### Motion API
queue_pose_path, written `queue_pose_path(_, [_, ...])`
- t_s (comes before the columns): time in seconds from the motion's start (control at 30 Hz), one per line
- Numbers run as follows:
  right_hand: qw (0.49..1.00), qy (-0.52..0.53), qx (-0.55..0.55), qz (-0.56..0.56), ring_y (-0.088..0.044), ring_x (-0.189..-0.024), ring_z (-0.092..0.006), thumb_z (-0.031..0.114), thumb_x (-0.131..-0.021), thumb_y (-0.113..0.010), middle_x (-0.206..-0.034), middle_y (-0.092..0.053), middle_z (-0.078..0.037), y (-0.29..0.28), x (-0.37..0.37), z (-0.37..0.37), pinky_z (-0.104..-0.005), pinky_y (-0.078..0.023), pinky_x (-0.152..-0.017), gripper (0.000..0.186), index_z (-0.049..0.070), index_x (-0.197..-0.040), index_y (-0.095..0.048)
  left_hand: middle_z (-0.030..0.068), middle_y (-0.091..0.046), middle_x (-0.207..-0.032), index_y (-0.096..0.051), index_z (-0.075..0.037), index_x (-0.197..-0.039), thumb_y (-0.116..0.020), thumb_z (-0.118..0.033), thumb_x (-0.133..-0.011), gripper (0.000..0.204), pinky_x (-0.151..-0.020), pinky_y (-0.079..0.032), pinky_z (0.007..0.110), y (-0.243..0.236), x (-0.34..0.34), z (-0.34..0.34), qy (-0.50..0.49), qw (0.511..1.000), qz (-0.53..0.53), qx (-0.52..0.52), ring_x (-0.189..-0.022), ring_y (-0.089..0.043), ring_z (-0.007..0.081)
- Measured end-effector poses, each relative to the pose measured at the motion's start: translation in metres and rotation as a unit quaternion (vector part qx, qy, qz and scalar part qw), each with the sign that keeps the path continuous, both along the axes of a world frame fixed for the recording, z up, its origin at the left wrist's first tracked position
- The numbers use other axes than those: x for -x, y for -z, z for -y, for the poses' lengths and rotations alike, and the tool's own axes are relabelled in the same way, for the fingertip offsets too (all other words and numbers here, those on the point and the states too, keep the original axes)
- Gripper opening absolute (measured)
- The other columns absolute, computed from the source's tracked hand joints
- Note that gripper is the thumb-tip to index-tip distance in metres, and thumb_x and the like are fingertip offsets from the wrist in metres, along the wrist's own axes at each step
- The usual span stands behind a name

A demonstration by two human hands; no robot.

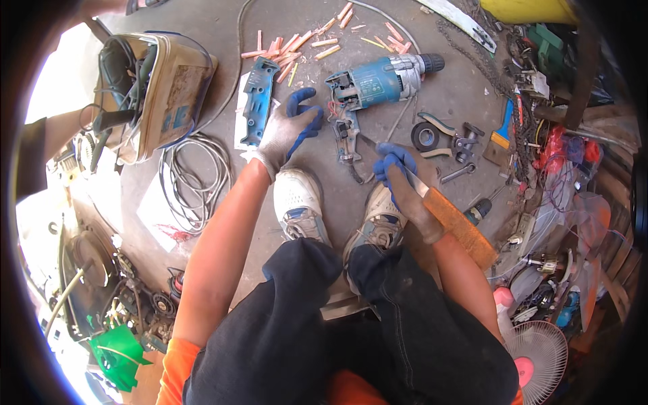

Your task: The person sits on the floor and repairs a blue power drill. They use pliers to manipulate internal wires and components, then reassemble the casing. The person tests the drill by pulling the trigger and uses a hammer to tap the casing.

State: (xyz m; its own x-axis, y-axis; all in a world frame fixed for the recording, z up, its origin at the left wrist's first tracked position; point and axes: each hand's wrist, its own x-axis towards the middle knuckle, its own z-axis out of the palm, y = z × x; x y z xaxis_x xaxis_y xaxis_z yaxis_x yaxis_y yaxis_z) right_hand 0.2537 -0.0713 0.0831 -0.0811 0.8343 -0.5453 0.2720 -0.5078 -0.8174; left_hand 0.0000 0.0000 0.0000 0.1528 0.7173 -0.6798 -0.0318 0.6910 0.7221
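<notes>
Teal-and-silver power drill (pixel 379 81) lies flat, presumably keeping its opened handle (pixel 346 138) exposed; right hand (pixel 401 181) grips a metal-bladed, orange-handled tool (pixel 462 226), left hand (pixel 289 128) seems empty, loosely curled.

Our white-and-blue gloved left hand (pixel 289 128) has its fingers loosely curled between a long blue plastic shell (pixel 257 101) and a teal, silver-nosed power drill (pixel 381 82); our blue-and-grey gloved right hand's (pixel 403 185) fingers grip a rust-orange flat tool (pixel 462 226), its broad part below them.
</notes>
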Motion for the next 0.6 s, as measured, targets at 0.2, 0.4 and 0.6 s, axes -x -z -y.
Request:
queue_pose_path(0.2, [1.000, -0.002, -0.005, -0.014, -0.065, -0.087, -0.0098, 0.016, -0.103, -0.057, -0.098, -0.072, -0.008, -0.004, 0.001, 0.031, -0.0255, -0.055, -0.078, 0.032, -0.005, -0.126, -0.062, 0.0080, -0.070, -0.110, -0.055, -0.005, -0.140, -0.063, -0.016, -0.100, 0.042, -0.081, -0.055, 0.028, 0.006, 0.006, 0.046, -0.016, 1.000, 0.000, 0.023, -0.092, -0.066, 0.0154])
queue_pose_path(0.4, [1.000, -0.009, -0.028, -0.002, -0.066, -0.086, -0.0109, 0.014, -0.102, -0.057, -0.097, -0.072, -0.010, -0.010, 0.010, 0.035, -0.0258, -0.055, -0.076, 0.032, -0.005, -0.127, -0.062, 0.0048, -0.069, -0.107, -0.058, -0.004, -0.137, -0.066, -0.014, -0.096, 0.043, -0.082, -0.053, 0.027, 0.021, 0.004, 0.067, 0.017, 0.994, -0.102, -0.041, -0.093, -0.064, 0.0120])
queue_pose_path(0.6, [0.995, -0.051, -0.055, 0.066, -0.068, -0.087, -0.0142, 0.012, -0.101, -0.057, -0.101, -0.074, -0.014, -0.012, 0.018, 0.026, -0.0280, -0.055, -0.077, 0.032, -0.006, -0.127, -0.062, 0.0179, -0.060, -0.127, -0.033, -0.002, -0.155, -0.087, -0.035, -0.081, 0.097, -0.081, -0.056, 0.034, -0.027, -0.033, 0.056, 0.091, 0.966, -0.200, -0.135, -0.099, -0.066, 0.0216])
